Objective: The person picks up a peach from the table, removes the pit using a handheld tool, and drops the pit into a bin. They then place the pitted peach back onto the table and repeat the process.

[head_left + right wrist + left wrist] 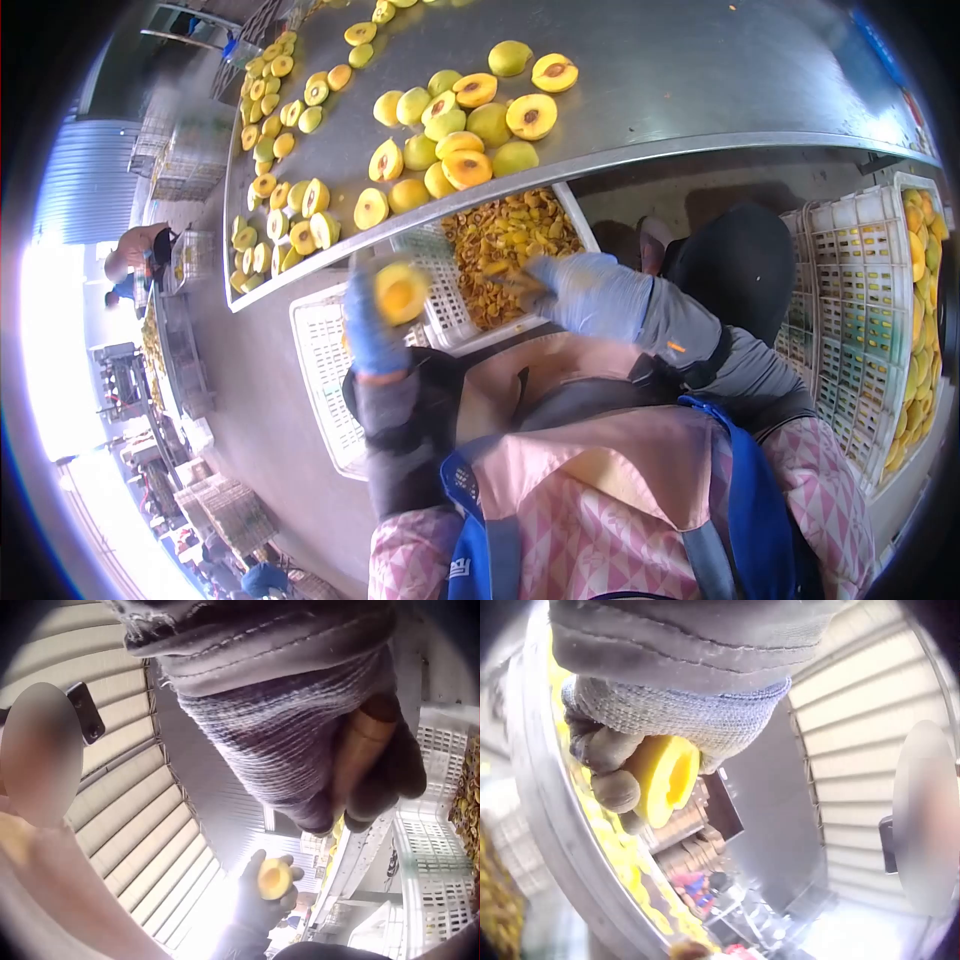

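Observation:
My gloved left hand grips a yellow peach half, its cut face showing a hollow at the centre. In the left wrist view the fingers curl round this peach half. My gloved right hand is over a white crate of brown and yellow pits and scraps. The right wrist view shows that hand wrapped round a wooden handle; the tool's working end is blurred in the head view. The two hands are apart, the left one beside the crate.
A metal table in front bears many halved peaches, with a raised rim along its near edge. A white crate stands at lower left. On the right, a tall white crate holds peach pieces. Another person stands far left.

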Tool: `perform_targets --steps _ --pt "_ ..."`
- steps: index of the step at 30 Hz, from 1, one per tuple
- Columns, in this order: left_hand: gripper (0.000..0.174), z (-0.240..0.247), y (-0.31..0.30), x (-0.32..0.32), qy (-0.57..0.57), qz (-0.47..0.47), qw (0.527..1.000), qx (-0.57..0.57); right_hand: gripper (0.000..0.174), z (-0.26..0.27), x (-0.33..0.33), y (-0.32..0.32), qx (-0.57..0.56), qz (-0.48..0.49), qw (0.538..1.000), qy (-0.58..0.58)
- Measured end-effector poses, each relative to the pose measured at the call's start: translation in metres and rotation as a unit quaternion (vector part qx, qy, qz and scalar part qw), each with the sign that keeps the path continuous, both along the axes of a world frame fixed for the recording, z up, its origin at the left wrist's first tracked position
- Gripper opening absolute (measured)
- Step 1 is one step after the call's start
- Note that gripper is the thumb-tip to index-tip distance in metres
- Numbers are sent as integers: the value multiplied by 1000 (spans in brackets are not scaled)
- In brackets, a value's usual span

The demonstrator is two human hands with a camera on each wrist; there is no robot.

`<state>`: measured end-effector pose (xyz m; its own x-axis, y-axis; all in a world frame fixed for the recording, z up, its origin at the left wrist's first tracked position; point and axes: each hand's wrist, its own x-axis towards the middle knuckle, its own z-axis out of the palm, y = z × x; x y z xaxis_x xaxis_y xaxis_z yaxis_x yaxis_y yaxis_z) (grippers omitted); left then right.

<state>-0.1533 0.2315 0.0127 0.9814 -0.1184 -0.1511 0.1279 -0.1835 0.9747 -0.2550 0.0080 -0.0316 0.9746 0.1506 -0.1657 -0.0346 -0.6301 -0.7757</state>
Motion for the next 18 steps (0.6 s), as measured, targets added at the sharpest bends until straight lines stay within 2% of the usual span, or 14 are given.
perform_targets --steps 1,2,3,4,5,7,8,9,10,11,12,14,16,18 --pt "52 1 32 12 -82 -65 994 42 31 3 -1 0 -1 -5 1000 -1" --pt "44 18 56 16 -194 -122 943 240 35 5 -3 2 -16 4 1000 -17" --pt "36 3 103 36 -95 -7 978 187 40 6 -6 2 -32 13 999 -32" --pt "29 -13 160 60 -184 -71 900 388 41 2 -10 4 -49 4 996 -72" --pt "25 0 173 65 -281 -178 683 650 41 1 -12 4 -49 0 996 -73" --pt "17 39 122 54 -1 -88 712 696 40 2 -11 6 -99 6 991 -93" --pt "17 39 106 57 -2 -86 712 697 38 9 -10 7 -98 -1 993 -71" --pt "20 37 92 61 -94 -78 765 633 38 5 -10 7 -98 -1 993 -71" --pt "23 34 74 66 -185 -69 806 558 30 -2 -9 7 -107 -4 986 -127" --pt "27 32 48 70 -236 -113 855 448 22 -5 -9 7 -117 -6 976 -183" --pt "27 22 23 81 -240 -142 875 396 22 0 -6 4 -119 -7 976 -184" --pt "31 18 -37 84 -188 -194 866 421 21 14 -2 -2 -87 -9 994 -72" --pt "47 16 -88 89 -106 -224 778 578 22 12 -2 -5 -94 -20 992 -84" --pt "49 -3 -104 99 -109 -220 759 603 23 10 -4 -6 -96 -32 991 -93"
